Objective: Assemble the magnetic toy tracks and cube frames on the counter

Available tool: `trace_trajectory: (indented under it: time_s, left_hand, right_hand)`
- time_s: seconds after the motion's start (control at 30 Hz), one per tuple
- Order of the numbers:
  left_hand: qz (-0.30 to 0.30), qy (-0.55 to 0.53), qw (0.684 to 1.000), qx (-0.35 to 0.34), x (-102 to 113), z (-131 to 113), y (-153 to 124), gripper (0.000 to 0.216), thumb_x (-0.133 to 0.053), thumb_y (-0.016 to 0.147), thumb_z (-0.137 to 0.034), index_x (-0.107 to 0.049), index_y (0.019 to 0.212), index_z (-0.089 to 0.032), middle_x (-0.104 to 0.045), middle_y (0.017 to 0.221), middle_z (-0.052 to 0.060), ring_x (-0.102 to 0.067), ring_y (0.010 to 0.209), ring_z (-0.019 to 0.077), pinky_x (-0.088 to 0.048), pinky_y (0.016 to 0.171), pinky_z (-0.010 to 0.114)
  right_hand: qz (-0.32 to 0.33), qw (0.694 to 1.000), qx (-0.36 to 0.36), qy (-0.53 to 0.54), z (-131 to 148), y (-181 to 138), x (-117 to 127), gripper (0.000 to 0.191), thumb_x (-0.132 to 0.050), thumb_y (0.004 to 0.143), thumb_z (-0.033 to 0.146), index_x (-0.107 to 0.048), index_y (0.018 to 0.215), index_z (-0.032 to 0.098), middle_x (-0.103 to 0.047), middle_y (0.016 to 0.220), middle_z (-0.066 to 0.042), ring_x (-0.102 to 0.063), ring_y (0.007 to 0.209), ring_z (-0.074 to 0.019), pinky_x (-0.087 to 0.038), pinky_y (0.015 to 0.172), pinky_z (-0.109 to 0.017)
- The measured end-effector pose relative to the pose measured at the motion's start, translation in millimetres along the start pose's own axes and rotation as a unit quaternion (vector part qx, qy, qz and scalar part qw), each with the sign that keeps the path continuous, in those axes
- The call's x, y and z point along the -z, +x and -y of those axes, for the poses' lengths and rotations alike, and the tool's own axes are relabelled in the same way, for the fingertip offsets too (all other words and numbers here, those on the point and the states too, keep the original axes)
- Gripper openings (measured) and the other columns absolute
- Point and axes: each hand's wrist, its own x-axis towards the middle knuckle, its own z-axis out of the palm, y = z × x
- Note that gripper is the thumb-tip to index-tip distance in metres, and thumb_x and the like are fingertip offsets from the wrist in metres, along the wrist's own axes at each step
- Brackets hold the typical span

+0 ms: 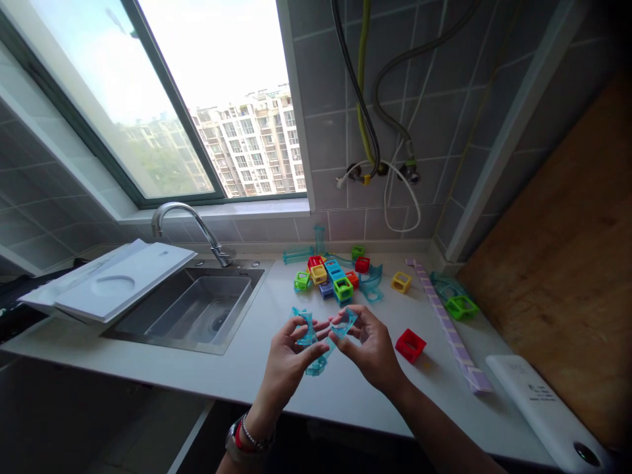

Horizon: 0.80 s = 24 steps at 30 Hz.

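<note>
Over the front part of the white counter (247,368), both hands are raised close together. My left hand (291,352) is closed on a clear teal plastic track piece (305,329), pinched by thumb and fingers. In my right hand (368,345) there is a second clear teal piece (344,324) with a curved edge, gripped between thumb and fingertips. Below the hands another teal piece (316,367) shows; whether it joins the held ones I cannot tell. Behind them lies a pile of coloured open-sided cube blocks (334,270). A red block (410,345) sits right of my right hand.
At left is a steel sink (237,326) with a faucet (190,220) and a white box lid (123,276) across its edge. A purple strip (449,329), a yellow block (401,282), a green block (461,307) and a white device (543,408) lie to the right.
</note>
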Motion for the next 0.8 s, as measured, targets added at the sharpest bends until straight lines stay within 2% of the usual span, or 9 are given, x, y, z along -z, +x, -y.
trace_trajectory:
  time_s: [0.1,0.17,0.23,0.33,0.4,0.47,0.57,0.67,0.8]
  left_hand:
    - [-0.057,-0.014,0.998,-0.030,-2,2,-1,0.039,-0.083,0.075,-0.027,-0.055,0.100,-0.017,-0.074,0.115,0.014,-0.071,0.108,0.0302,-0.059,0.092,0.041]
    - [-0.087,0.004,0.995,-0.037,-3,4,-2,0.042,-0.085,0.073,-0.028,-0.056,0.101,-0.017,-0.074,0.113,0.014,-0.071,0.109,0.0311,-0.060,0.089,0.040]
    - [-0.124,0.026,0.991,-0.045,-3,7,-2,0.044,-0.086,0.071,-0.030,-0.056,0.101,-0.017,-0.076,0.106,0.012,-0.073,0.104,0.0314,-0.062,0.082,0.038]
    - [-0.196,0.041,0.977,-0.070,1,10,-2,0.045,-0.084,0.072,-0.035,-0.056,0.103,-0.018,-0.075,0.094,0.007,-0.076,0.091,0.0297,-0.064,0.069,0.033]
    - [-0.219,0.049,0.972,-0.075,5,12,-1,0.046,-0.083,0.074,-0.038,-0.055,0.105,-0.018,-0.074,0.091,0.006,-0.077,0.085,0.0285,-0.063,0.063,0.032]
    - [-0.196,0.061,0.977,-0.055,6,16,0,0.047,-0.082,0.075,-0.040,-0.055,0.107,-0.018,-0.074,0.093,0.008,-0.077,0.083,0.0283,-0.063,0.061,0.031]
    - [-0.118,0.078,0.990,-0.005,3,26,3,0.049,-0.081,0.076,-0.042,-0.056,0.109,-0.017,-0.075,0.101,0.012,-0.077,0.083,0.0286,-0.062,0.059,0.031]
    - [-0.084,0.075,0.993,0.023,-2,35,5,0.050,-0.080,0.076,-0.045,-0.057,0.110,-0.016,-0.076,0.098,0.013,-0.076,0.081,0.0278,-0.063,0.060,0.032]
    - [-0.075,0.050,0.995,0.039,-6,37,7,0.055,-0.081,0.074,-0.048,-0.060,0.111,-0.014,-0.076,0.094,0.012,-0.075,0.078,0.0262,-0.064,0.062,0.033]
  right_hand:
    - [-0.004,0.999,-0.042,0.028,-5,4,3,0.029,-0.079,0.079,0.037,-0.058,0.091,0.022,-0.065,0.079,0.002,-0.065,0.073,-0.0162,-0.054,0.067,-0.028]
    - [0.003,0.998,-0.051,0.025,-8,5,5,0.027,-0.078,0.079,0.038,-0.058,0.084,0.021,-0.064,0.073,0.002,-0.063,0.067,-0.0157,-0.052,0.063,-0.027]
    - [-0.017,0.999,-0.042,0.007,-11,6,6,0.025,-0.076,0.081,0.040,-0.062,0.084,0.020,-0.066,0.076,-0.001,-0.064,0.070,-0.0174,-0.053,0.067,-0.030]
    - [-0.074,0.997,-0.024,-0.009,-13,8,8,0.026,-0.071,0.085,0.041,-0.069,0.099,0.019,-0.072,0.094,-0.006,-0.067,0.084,-0.0212,-0.055,0.080,-0.036]
    - [-0.093,0.995,-0.026,0.001,-14,9,10,0.029,-0.066,0.089,0.043,-0.070,0.106,0.019,-0.072,0.099,-0.008,-0.067,0.088,-0.0221,-0.054,0.085,-0.038]
    - [-0.089,0.995,-0.035,0.014,-15,11,10,0.029,-0.062,0.092,0.045,-0.070,0.101,0.018,-0.072,0.086,-0.007,-0.067,0.080,-0.0206,-0.055,0.085,-0.038]
    - [-0.035,0.999,-0.036,0.015,-14,9,7,0.028,-0.060,0.094,0.046,-0.066,0.095,0.019,-0.065,0.070,-0.001,-0.064,0.069,-0.0175,-0.055,0.079,-0.035]
    - [0.044,0.999,-0.023,0.001,-10,4,2,0.026,-0.059,0.094,0.046,-0.061,0.102,0.021,-0.065,0.083,-0.001,-0.064,0.074,-0.0169,-0.054,0.075,-0.031]
    - [0.108,0.990,0.055,-0.074,-5,0,4,0.019,-0.060,0.094,0.040,-0.060,0.101,0.023,-0.061,0.113,-0.006,-0.064,0.099,-0.0205,-0.053,0.086,-0.034]
